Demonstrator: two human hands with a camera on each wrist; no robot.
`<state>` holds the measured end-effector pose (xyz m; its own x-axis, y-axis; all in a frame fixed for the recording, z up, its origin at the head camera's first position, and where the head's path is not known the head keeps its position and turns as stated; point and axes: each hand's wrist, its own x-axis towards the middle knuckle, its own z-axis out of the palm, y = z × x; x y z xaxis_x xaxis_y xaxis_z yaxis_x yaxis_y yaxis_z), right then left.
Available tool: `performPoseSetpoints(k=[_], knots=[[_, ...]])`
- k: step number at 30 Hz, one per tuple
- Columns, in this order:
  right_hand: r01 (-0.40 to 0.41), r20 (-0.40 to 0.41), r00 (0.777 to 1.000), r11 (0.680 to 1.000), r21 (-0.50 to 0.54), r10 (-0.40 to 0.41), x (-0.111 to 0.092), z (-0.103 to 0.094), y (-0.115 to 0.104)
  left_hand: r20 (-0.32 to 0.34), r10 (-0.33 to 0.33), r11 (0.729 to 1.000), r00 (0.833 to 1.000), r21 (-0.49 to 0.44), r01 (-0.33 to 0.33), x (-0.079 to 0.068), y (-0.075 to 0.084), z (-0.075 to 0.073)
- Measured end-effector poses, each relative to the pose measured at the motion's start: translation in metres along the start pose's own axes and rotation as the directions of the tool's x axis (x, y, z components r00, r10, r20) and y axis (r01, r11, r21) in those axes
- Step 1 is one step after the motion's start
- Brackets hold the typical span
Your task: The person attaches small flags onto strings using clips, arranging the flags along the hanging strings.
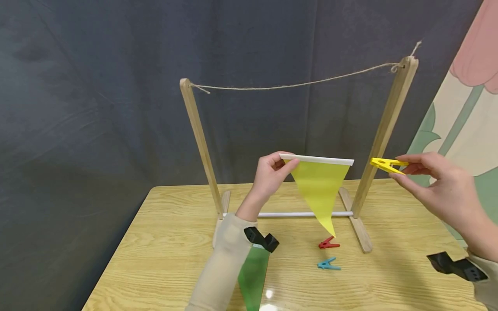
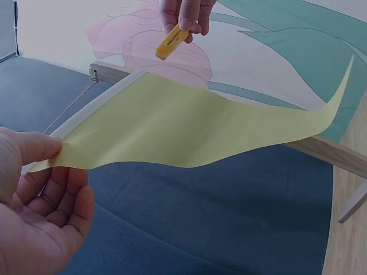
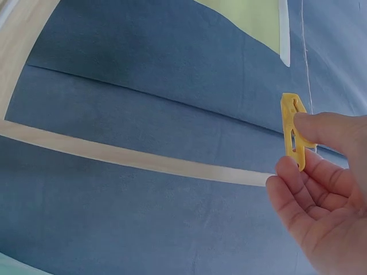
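Note:
A yellow pennant (image 1: pixel 320 185) with a white top strip hangs point down from my left hand (image 1: pixel 272 175), which pinches its upper left corner between thumb and fingers. Seen from the left wrist, the pennant (image 2: pixel 189 123) stretches away from the thumb and its tip curls. My right hand (image 1: pixel 443 185) holds a yellow clothespin (image 1: pixel 385 165) by its handle ends, the nose pointing left toward the pennant. In the right wrist view the clothespin (image 3: pixel 293 132) sits between thumb and fingertips. Both hands are raised, below the string (image 1: pixel 280 87) in the head view.
The string spans two wooden posts (image 1: pixel 389 125), joined low down by a white rod (image 1: pixel 288 214). On the table (image 1: pixel 155 259) lie a red clothespin (image 1: pixel 328 243), a blue clothespin (image 1: pixel 329 264) and a green pennant (image 1: pixel 254 276), partly behind the left sleeve. A dark curtain (image 1: pixel 97 108) hangs behind.

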<state>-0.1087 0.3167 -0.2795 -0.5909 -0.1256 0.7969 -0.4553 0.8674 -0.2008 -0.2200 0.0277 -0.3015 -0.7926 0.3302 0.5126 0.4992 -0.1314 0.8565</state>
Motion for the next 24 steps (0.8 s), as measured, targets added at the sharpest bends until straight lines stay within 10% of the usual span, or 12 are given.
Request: performPoseSetpoints(k=[24], knots=[[-0.034, -0.035, 0.999, 0.999, -0.02, 0.033, 0.022, -0.02, -0.003, -0.004, 0.015, 0.999, 1.0, -0.031, -0.015, 0.038, 0.019, 0.025]])
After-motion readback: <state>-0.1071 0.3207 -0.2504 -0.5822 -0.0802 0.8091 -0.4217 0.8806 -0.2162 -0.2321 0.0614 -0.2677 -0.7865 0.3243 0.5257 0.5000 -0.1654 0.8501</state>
